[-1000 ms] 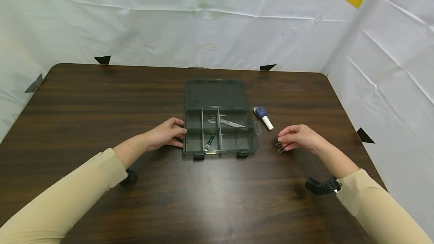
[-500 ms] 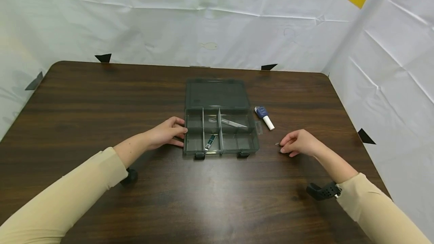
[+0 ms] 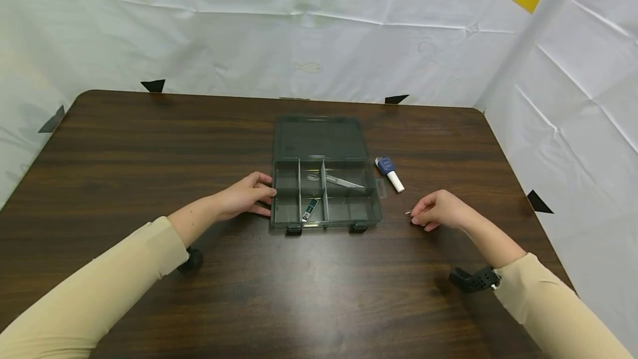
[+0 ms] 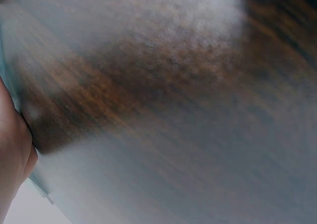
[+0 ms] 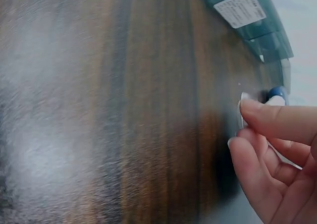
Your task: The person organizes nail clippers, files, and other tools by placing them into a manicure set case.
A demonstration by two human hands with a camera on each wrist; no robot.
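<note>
Both hands barely moved: our right hand point(image 3: 438, 210) still pinches a small clear piece point(image 5: 243, 107); left hand point(image 3: 246, 195) steadies the organizer box point(image 3: 326, 195) beside it.

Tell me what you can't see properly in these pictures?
- Head view: the small clear thing pinched by the right hand is too tiny to name, mostly hidden by fingers.
- Left wrist view: blurred; only the left hand edge and table show.
- Right wrist view: the blue-capped tube is partly hidden behind fingertips.

Long beige sleeves point(image 3: 99, 287); black wrist-worn camera mounts point(image 3: 473, 280); bare hands
</note>
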